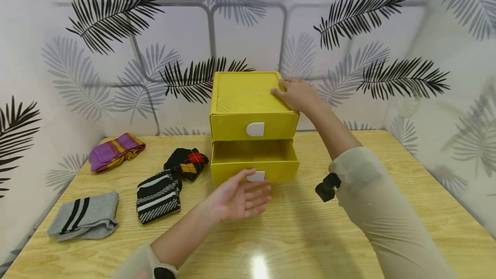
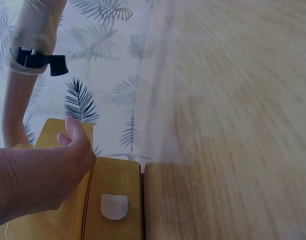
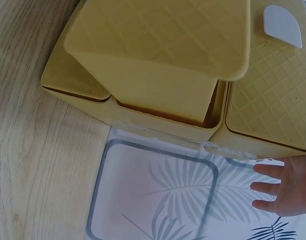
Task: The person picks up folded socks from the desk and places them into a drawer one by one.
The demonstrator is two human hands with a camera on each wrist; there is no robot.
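A yellow drawer box [image 1: 248,94] stands against the back wall, its upper drawer [image 1: 232,127] pushed in. Its lower drawer [image 1: 228,172] is pulled out, showing bare yellow inside. My left hand [image 1: 242,199] is in front of that drawer, fingers extended and thumb near the white tab [image 1: 256,176]; whether it touches the drawer I cannot tell. On the box's top right edge rests my right hand [image 1: 296,93], fingers spread over the side. The left wrist view shows a hand [image 2: 47,177] before the yellow box; a hand [image 3: 293,187] appears at lower right in the right wrist view.
Folded socks lie on the wooden table [image 1: 387,210], left of the box: a purple-and-orange pair [image 1: 116,152], a black argyle pair [image 1: 187,162], a black-and-white striped pair [image 1: 159,195] and a grey pair [image 1: 85,216]. Leaf-patterned covering [image 1: 248,38] hangs behind.
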